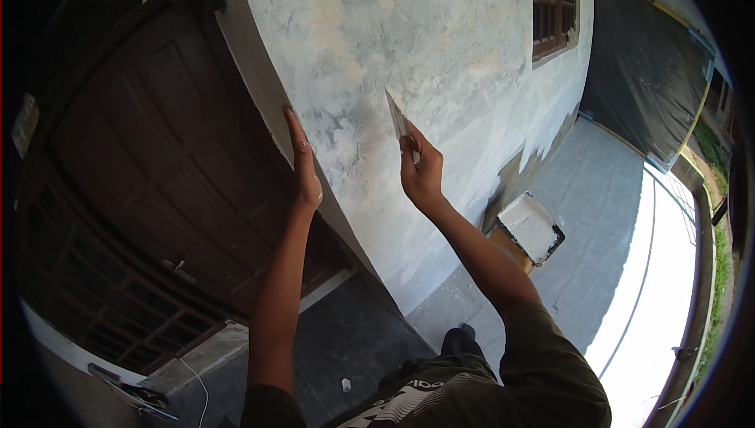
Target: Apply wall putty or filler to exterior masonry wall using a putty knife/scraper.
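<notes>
Gripping the putty knife (397,118) at the patchy wall (354,42) with the closed fingers of the right hand (423,170); cannot tell whether touching. Best to keep it shallow-angled, press evenly and feather each pass outward. Holding the left hand (305,167) flat and open by the wall's edge (346,221). Load sparingly from the paste tray (559,235), low right.

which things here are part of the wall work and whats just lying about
Likely part of the work:
flat scraper in the right hand
patchy wall
tray of white material

Apparently just lying about:
small white scrap
thin white cable
</notes>
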